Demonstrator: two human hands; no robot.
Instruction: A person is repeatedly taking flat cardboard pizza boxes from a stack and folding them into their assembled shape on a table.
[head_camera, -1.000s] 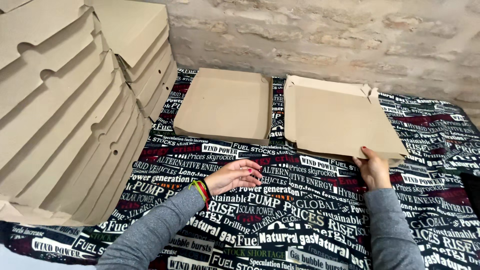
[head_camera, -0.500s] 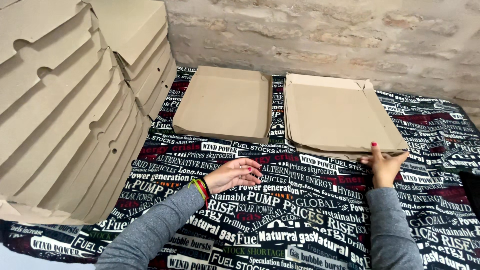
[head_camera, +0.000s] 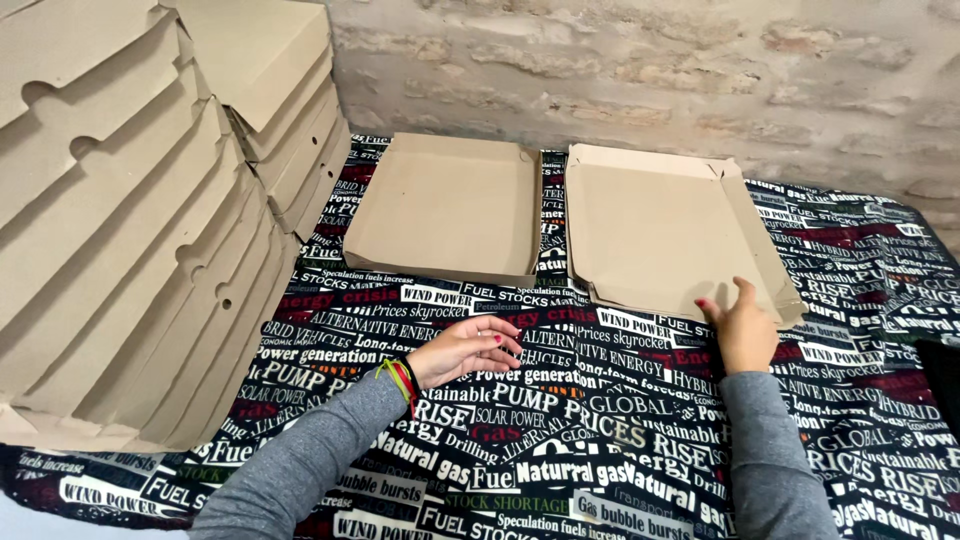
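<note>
Cardboard tray (head_camera: 665, 232) w/ low folded rims is lying flat on the worktop (head_camera: 560, 440), right of centre, its far edge near the stone wall (head_camera: 640, 60). Its near edge is being touched by the right hand (head_camera: 742, 325): fingers spread & open, tips resting at the front rim, nothing being gripped. Front-right rim is lying flatter than the others; far-right corner flap is seen folded in.

Left hand (head_camera: 468, 348) is being held loosely open just above the patterned black cloth, palm turned inward, fingers gently curled, approx. level w/ the right hand but well apart from it. Nothing is held in it; whether it is touching the cloth can't be told. A coloured wristband (head_camera: 398, 378) is being worn on that wrist, grey sleeves on both arms.

A second, finished tray (head_camera: 447, 208) w/ raised walls is sitting just beside the first, on its left, a narrow strip of cloth showing between them.

Far left, a big leaning stack of flat box blanks (head_camera: 120, 240) is taking up the worktop's edge, w/ a smaller pile (head_camera: 275, 90) behind it, against the wall.
</note>
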